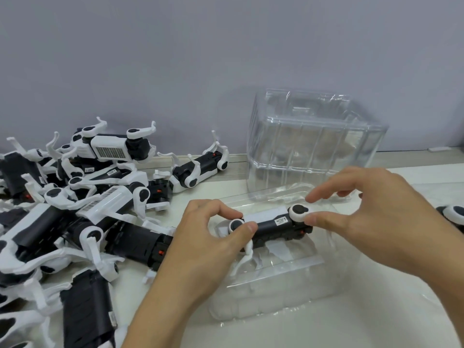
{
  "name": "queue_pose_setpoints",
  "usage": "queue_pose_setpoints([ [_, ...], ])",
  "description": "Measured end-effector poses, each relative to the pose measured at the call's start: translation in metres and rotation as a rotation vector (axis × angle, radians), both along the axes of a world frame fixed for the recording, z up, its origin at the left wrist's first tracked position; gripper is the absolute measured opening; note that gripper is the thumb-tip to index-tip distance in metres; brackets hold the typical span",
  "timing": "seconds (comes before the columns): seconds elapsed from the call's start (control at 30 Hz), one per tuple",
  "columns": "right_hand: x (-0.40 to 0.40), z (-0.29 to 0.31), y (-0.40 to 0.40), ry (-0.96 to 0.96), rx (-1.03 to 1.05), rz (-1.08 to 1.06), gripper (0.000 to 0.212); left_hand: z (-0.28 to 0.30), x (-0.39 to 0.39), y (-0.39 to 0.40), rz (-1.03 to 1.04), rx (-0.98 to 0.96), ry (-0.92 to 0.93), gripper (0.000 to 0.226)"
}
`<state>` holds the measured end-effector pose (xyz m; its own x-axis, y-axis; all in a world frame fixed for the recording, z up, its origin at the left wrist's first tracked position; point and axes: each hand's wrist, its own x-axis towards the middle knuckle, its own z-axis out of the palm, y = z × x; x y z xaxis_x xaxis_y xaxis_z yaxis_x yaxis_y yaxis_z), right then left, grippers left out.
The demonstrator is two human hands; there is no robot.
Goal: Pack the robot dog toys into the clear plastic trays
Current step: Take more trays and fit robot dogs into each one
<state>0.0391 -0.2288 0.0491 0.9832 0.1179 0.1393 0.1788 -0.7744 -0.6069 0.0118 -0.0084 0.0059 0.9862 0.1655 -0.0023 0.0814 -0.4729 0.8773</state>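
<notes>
A black-and-white robot dog toy (272,226) lies on its side in a clear plastic tray (281,292) in front of me. My left hand (211,237) pinches the round white hip joint at its left end between thumb and fingers. My right hand (364,212) grips the round joint at its right end, thumb below and forefinger above. One white leg of the toy hangs down into the tray's hollow. Several more robot dog toys (75,209) lie heaped at the left of the table.
A stack of clear plastic trays (311,144) stands behind the open tray, against the grey wall. Another toy's joint (452,213) shows at the right edge, behind my right wrist. The pale tabletop (326,330) runs along the front.
</notes>
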Motion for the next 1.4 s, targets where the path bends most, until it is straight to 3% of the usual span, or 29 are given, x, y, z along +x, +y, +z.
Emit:
queue_pose_setpoints([
  [0.23,0.003,-0.009,0.008,-0.019,0.026,-0.116,0.018,0.003,-0.003,0.0,-0.025,0.01,0.011,0.021],
  [0.4,0.004,-0.015,0.006,0.068,0.009,-0.155,0.021,0.004,-0.002,-0.002,-0.006,0.006,0.008,0.021],
  [0.8,0.002,-0.008,0.001,0.113,0.042,-0.09,0.017,0.002,-0.001,-0.002,-0.005,-0.038,-0.022,0.018],
  [0.97,0.003,-0.009,0.001,0.136,-0.002,-0.109,0.018,0.002,-0.002,-0.004,0.016,-0.08,-0.057,0.027],
  [1.1,0.002,-0.01,0.005,0.09,0.016,-0.035,0.019,0.003,0.0,-0.006,0.123,-0.18,-0.112,0.024],
  [1.23,-0.002,-0.008,0.027,-0.133,0.095,0.062,0.017,0.001,0.002,-0.009,0.226,-0.287,-0.115,0.009],
  [1.4,-0.012,-0.013,0.066,-0.142,0.056,0.262,0.03,0.001,0.003,-0.01,0.252,-0.377,-0.126,0.029],
])
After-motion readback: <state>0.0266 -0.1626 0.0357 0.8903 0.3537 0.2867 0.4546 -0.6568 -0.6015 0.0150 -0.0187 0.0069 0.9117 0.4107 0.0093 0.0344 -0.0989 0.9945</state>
